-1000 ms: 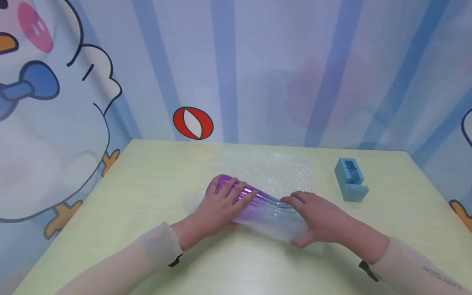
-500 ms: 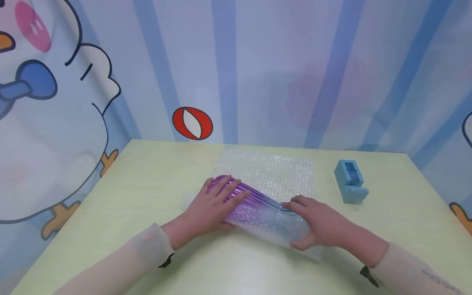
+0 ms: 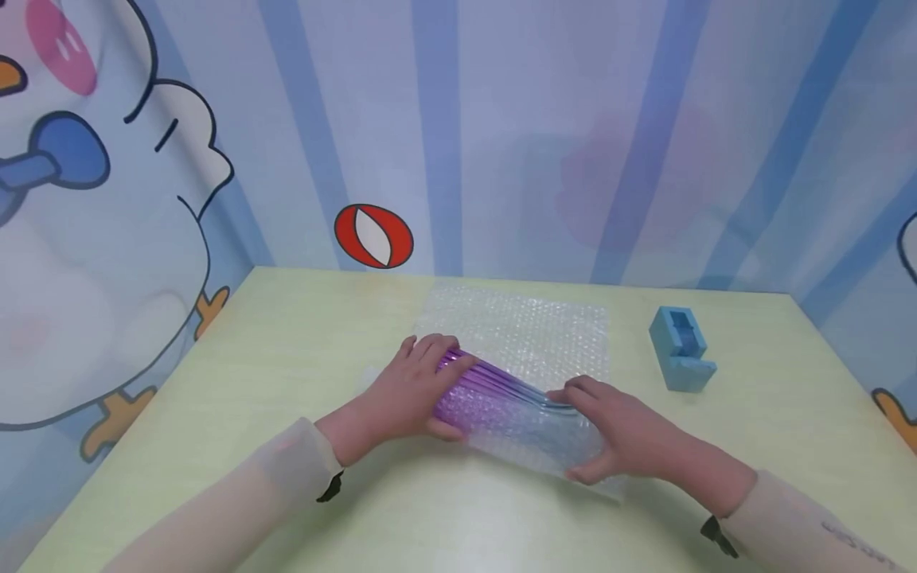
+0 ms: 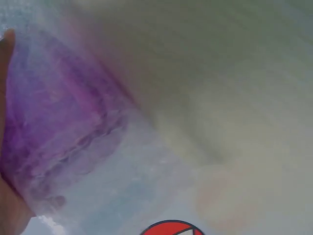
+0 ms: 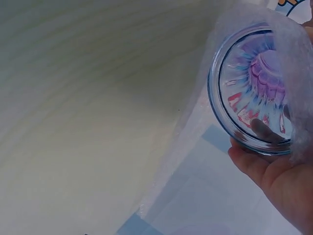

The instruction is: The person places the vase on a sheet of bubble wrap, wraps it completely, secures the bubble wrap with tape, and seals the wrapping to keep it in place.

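A ribbed glass vase (image 3: 494, 380), purple at its base end and fading to clear blue at its mouth, lies on its side on bubble wrap (image 3: 530, 326). The near part of the wrap is folded up over the vase's front side. My left hand (image 3: 401, 390) grips the purple end, fingers curled over the top and thumb in front on the wrap. At the mouth end, my right hand (image 3: 630, 434) holds vase and wrap between thumb and fingers. The right wrist view looks into the round glass mouth (image 5: 230, 125), part-covered by wrap; the left wrist view shows the purple end (image 4: 58, 107) through it.
A blue tape dispenser (image 3: 684, 350) stands right of the wrap on the pale yellow table (image 3: 286, 334). The bubble wrap spreads behind the vase toward the table's back edge. A cartoon-printed curtain (image 3: 501, 159) hangs behind.
My left hand's spread fingers have drawn in and curled round the purple end, covering it. The wrap's near flap lies closer against the vase. My right hand has hardly moved.
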Motion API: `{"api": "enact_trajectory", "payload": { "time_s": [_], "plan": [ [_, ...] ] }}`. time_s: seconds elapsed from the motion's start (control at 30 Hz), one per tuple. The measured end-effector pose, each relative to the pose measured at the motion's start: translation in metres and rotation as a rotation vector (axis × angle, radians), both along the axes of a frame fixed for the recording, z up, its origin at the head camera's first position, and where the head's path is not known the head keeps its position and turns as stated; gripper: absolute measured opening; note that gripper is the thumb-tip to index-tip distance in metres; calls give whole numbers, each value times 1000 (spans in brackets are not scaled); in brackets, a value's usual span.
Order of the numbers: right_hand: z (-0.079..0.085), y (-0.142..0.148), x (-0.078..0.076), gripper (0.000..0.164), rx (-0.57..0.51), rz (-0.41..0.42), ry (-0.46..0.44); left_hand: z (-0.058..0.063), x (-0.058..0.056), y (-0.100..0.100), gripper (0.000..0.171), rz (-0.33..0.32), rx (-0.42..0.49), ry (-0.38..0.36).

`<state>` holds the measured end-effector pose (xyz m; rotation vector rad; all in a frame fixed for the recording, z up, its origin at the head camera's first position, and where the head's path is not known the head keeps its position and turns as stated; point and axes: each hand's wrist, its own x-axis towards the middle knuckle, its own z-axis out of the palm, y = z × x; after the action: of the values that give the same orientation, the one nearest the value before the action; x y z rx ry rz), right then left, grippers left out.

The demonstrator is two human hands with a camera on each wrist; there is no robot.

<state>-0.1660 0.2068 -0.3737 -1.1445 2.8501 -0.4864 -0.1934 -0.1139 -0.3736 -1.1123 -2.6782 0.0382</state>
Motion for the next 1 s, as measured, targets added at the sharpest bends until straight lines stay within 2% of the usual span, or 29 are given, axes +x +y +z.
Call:
{"api": "enact_trajectory", "payload": {
  "time_s": [0.1,0.2,0.3,0.43,0.63,0.8,1.0],
  "plan": [
    [-2,0,0,83,-19,8,15,5,0,2,94,34,-67,-31],
    [-5,0,2,82,-31,10,21,6,3,4,92,38,-133,13],
    [-7,-1,2,82,-35,2,10,5,7,3,91,18,-131,97],
    [-8,1,2,81,-37,-1,-3,3,13,3,92,0,-103,170],
    [-7,4,-3,79,-32,40,11,1,17,2,90,-4,-89,188],
    [-4,6,-9,78,-47,77,-2,0,12,-2,88,-7,-41,117],
    [2,10,-18,80,-67,52,-115,0,-1,-2,68,-2,92,-50]
  ]
}}
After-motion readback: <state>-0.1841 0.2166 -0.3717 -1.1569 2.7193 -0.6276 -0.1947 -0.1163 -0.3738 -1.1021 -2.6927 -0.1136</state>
